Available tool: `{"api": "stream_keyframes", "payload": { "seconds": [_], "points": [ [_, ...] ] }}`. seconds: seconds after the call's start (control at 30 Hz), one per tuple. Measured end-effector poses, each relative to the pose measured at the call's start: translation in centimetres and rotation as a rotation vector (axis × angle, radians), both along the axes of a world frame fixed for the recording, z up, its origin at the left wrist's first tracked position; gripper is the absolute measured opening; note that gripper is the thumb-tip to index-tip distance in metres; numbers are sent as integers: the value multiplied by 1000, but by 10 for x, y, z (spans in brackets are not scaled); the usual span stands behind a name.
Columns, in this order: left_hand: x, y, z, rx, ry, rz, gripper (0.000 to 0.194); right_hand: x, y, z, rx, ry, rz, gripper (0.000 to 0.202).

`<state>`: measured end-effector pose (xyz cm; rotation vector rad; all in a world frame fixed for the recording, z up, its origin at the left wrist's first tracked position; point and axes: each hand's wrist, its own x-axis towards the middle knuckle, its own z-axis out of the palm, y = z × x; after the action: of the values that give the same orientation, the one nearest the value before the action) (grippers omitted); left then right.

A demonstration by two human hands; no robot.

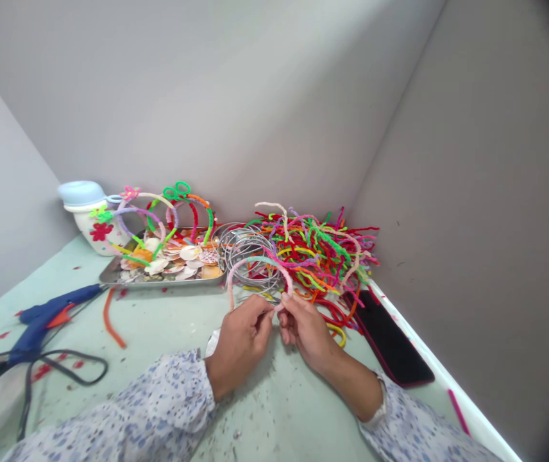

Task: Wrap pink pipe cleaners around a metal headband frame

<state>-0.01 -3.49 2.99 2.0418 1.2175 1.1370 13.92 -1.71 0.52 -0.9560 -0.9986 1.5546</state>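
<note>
An arched headband (259, 259), wrapped in pale pink, mint and pink fuzzy stem, stands between my two hands. My left hand (245, 337) is closed near the right end of the arch, its thumb and finger pinched together. At that same end, my right hand (306, 327) grips the headband between thumb and fingers. Just behind the arch lie coiled silver wire hoops (250, 247). A heap of multicoloured fuzzy stems (322, 250) spreads behind my right hand.
A metal tray (159, 282) holds shells and decorated headbands. A white cup with a blue lid (84, 215) stands behind it. A blue glue gun (38, 327) with a black cord lies left. A dark phone (392, 343) rests near the right edge; an orange stem (111, 319) lies left.
</note>
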Motion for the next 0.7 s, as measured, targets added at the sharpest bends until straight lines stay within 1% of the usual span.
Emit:
{"api": "stream_keyframes", "payload": {
  "seconds": [0.17,0.27,0.43,0.6,0.7],
  "points": [
    [2,3,-5,-186,-169,-21,14,-1,2,-6,43,10,-17,34],
    [3,2,-6,-246,-244,-34,12,-1,2,-8,57,-2,-17,35],
    [3,0,-6,-215,-252,-37,12,-1,2,-9,47,5,-12,34],
    [2,0,-2,-120,-177,-12,16,0,2,-8,50,11,-8,33],
    [2,1,0,-103,-153,1,16,0,2,-7,50,16,-5,34]
  ]
}}
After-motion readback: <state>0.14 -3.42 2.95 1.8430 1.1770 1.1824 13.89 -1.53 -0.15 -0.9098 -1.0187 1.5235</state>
